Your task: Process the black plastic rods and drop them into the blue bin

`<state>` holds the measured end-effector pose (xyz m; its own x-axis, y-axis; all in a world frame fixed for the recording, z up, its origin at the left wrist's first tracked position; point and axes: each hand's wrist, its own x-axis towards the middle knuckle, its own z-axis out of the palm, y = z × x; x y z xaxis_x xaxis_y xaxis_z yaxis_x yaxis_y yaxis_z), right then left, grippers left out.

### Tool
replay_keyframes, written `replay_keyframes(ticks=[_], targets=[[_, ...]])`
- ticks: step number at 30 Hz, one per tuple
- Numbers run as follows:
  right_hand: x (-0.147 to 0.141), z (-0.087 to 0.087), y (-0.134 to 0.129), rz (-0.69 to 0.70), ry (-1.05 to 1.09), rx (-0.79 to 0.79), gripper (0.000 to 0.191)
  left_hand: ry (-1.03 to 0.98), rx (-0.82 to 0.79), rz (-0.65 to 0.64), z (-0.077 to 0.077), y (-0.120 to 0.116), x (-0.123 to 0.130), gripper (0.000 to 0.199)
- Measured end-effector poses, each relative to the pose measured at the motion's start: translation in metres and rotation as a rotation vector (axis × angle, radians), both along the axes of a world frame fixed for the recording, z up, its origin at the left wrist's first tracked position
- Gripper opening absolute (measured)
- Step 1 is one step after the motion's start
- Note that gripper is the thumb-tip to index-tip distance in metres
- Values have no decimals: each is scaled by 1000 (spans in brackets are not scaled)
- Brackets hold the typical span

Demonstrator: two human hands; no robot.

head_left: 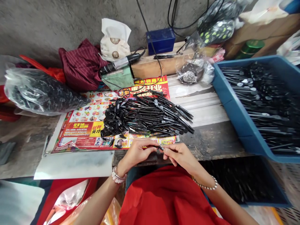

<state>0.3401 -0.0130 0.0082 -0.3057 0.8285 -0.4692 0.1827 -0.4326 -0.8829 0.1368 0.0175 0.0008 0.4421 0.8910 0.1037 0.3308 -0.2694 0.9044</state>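
Fingers (150, 149) of both hands clamped on small black piece (160, 147); heap of black sticks (147, 117) just beyond fingers, on flyer (77, 137); blue tray (236, 115) of more sticks (262, 103) off to right.

The red-and-yellow paper flyer (77, 137) on the bench is printed in Chinese; near its top, the large characters 重装开业 (142, 89), meaning "grand reopening", stand on red, under a heading (150, 81) ending 物商场, "shopping mall"; at lower left, the white characters 旺铺 (78, 125) also stand on red, and just beside them a yellow box (96, 128) reads 诚聘英才, "talent wanted"; a small letter P (98, 143) shows in the bottom strip; the flyer's remaining print is too small to read.
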Motion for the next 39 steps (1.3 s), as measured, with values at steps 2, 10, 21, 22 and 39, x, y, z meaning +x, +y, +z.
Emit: replay_keyframes(ticks=[2,10,21,22,39], targets=[[0,0,0,5,-90,96,33,8,26,19,0,0,1,14],[-6,5,-10,8,-464,773,24,-14,90,86,-3,-3,3,15],[-7,6,-16,32,-611,1148,30,-71,57,90,3,-4,5,12],[-7,6,-16,36,-609,1157,31,-75,67,75,4,-4,4,12],[9,8,3,-136,-304,712,22,70,62,59,12,19,0,22]])
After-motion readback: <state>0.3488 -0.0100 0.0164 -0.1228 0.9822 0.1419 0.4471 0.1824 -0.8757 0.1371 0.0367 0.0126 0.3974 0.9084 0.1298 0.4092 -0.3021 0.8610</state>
